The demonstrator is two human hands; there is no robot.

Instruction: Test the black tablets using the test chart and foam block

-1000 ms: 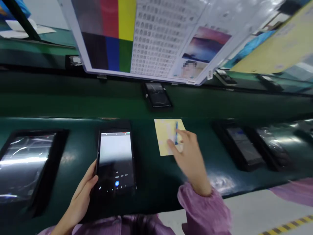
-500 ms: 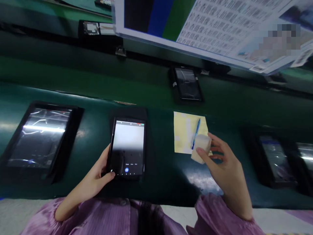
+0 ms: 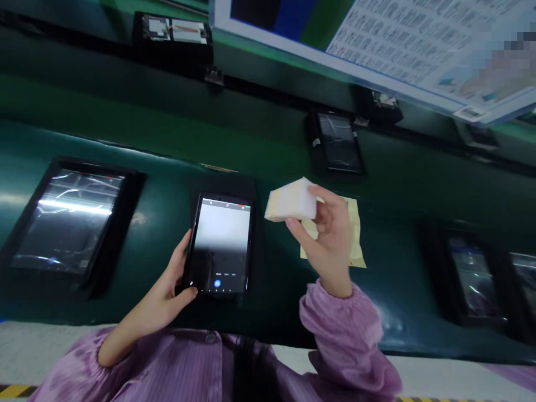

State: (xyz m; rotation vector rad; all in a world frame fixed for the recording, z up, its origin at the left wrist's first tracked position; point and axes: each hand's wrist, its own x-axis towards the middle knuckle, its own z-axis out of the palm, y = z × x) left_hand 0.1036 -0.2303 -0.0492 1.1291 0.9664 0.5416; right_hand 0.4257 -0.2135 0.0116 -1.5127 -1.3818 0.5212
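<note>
My left hand (image 3: pixel 167 293) grips the lower left corner of a tablet (image 3: pixel 223 240), thumb on its front edge. The lit screen shows a camera app, pale above and dark below. Between the thumb and fingers of my right hand (image 3: pixel 329 229) is a whitish sponge-like block (image 3: pixel 291 201), raised to the right of the tablet and apart from it. Under and behind that hand lies a yellow sheet of paper (image 3: pixel 355 240), partly covered. The pen on the paper is almost wholly hidden by my hand.
Another tablet in a black tray (image 3: pixel 71 218) lies at the left, and more devices (image 3: pixel 473 273) lie at the right. Farther back are a device in a black holder (image 3: pixel 340 142) and an opened unit (image 3: pixel 176 30). A printed board (image 3: pixel 377 50) hangs over the back right.
My right hand has lifted the white block off the yellow paper and carried it left toward the tablet. My left hand keeps its hold. The view has shifted slightly.
</note>
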